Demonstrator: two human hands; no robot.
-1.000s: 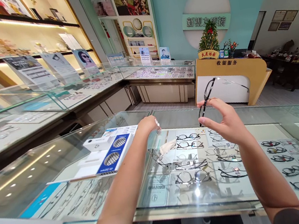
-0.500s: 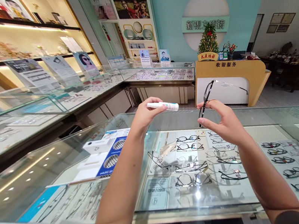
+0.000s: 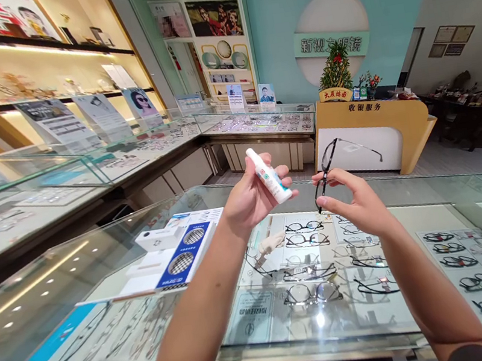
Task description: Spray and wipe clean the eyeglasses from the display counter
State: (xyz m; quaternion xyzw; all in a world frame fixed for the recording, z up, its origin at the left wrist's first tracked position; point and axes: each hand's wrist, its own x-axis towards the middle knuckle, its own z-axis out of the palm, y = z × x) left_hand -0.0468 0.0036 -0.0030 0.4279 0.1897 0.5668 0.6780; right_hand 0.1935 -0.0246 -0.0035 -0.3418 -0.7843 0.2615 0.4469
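A small white spray bottle [image 3: 270, 177] with a printed label lies tilted across my left hand [image 3: 250, 194], palm up, with the thumb and fingers around it. My right hand [image 3: 351, 196] pinches the rim of a pair of dark-framed eyeglasses [image 3: 325, 176] between thumb and fingers. The glasses stand almost on edge, one temple reaching out to the right. Both hands are above the glass display counter [image 3: 249, 350], bottle and glasses apart from each other.
Under the counter glass lie several rows of eyeglasses [image 3: 313, 292]. A blue and white box [image 3: 183, 253] and a small white box [image 3: 158, 237] are to the left. Farther off stand more display cases [image 3: 259, 124] and a yellow cashier desk [image 3: 373, 123].
My left hand has turned palm up, swinging the bottle from nearly level to a steep tilt with its label showing. My right hand with the glasses has moved slightly down and left.
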